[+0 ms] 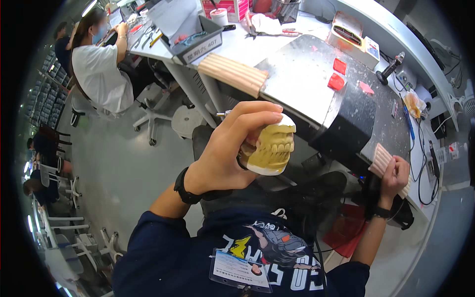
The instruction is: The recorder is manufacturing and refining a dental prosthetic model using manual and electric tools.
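Observation:
In my left hand [222,148], raised above my lap, is a yellow dental model [271,151] with white bases at top and bottom. My fingers wrap over its top and back, and its upper and lower teeth meet, facing right. Over at the right edge of the bench, my right hand [395,177] lies against a ridged wooden armrest [382,159]. The fingers of that hand are curled in; whether anything small is inside them is hidden.
A second ridged wooden armrest [232,73] juts from the bench's left side. On the metal worktop [297,69] lie red wax pieces [336,81]. Pliers [277,33], a grey bin [198,42] and a white box [352,39] stand behind. A co-worker [101,64] sits at far left.

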The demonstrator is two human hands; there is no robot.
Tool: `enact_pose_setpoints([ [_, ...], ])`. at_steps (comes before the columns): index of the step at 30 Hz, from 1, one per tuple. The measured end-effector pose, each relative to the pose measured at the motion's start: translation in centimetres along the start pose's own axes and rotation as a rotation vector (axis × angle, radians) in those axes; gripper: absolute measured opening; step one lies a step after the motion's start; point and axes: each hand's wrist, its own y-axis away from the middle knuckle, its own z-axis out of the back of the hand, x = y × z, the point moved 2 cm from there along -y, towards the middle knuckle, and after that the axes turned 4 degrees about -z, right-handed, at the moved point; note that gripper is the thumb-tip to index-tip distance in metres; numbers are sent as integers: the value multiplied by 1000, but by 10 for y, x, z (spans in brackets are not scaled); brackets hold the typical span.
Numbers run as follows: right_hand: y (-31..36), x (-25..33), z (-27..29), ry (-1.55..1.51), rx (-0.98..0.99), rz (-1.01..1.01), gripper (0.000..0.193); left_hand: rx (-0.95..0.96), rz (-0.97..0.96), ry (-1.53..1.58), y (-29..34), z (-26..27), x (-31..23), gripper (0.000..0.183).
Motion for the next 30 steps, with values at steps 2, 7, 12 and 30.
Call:
enact_pose_setpoints([
  [2, 1, -2, 5, -56, -14, -31, 26, 11, 38, 12, 12, 2, -13, 76],
  [7, 23, 9, 4, -152, 72, -364, 15, 30, 3, -56, 32, 5, -23, 76],
  [12, 86, 91, 24, -12, -94, -206, 27, 9, 35, 267, 52, -6, -17, 77],
  [30, 161, 105, 15, -231, -76, -652, 29, 31, -101, 517, 54, -28, -1, 90],
])
